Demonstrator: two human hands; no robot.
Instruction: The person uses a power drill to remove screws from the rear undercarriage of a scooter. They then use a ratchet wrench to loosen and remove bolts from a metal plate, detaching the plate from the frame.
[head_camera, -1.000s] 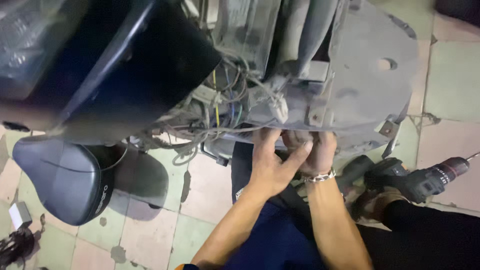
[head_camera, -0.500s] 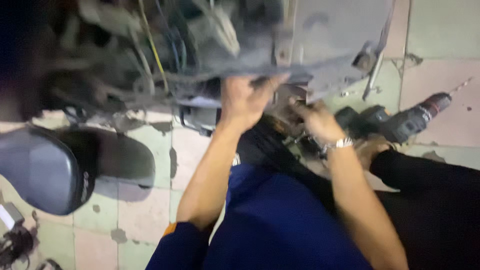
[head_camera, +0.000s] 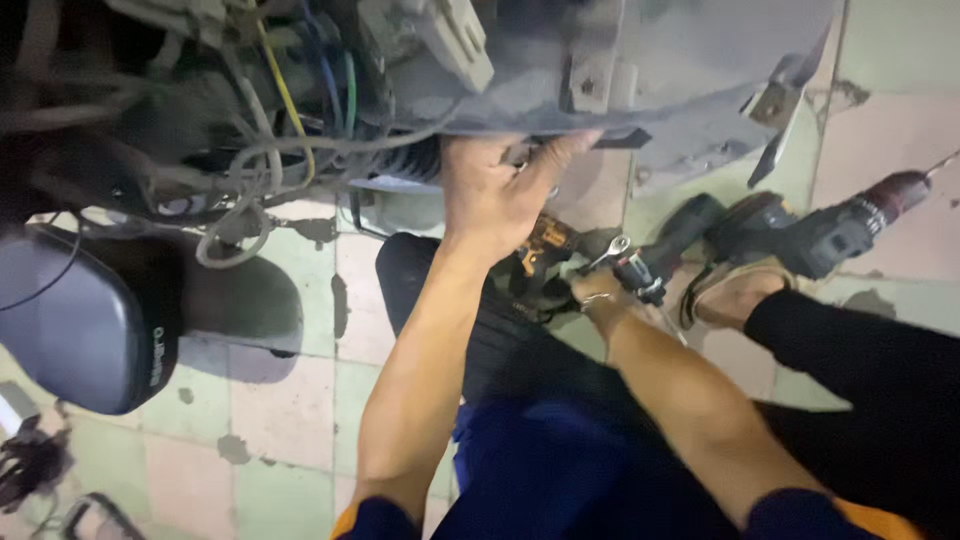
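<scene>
My left hand is raised and grips the lower edge of a dusty grey plastic panel on the underside of a scooter. My right hand, a metal bracelet on its wrist, is low by my lap, among tools on the floor. Its fingers are mostly hidden behind my left hand. A shiny metal wrench sticks out just above it, beside a small yellow and black tool. I cannot tell whether my right hand holds either of them.
A cordless drill lies on the tiled floor to the right, next to my sandalled foot. Loose wires hang from the scooter's frame at upper left. A dark scooter seat lies on the floor at left.
My right hand has dropped from the grey panel down to the tools on the floor. My left hand has stayed on the panel's edge. The view has moved closer.
</scene>
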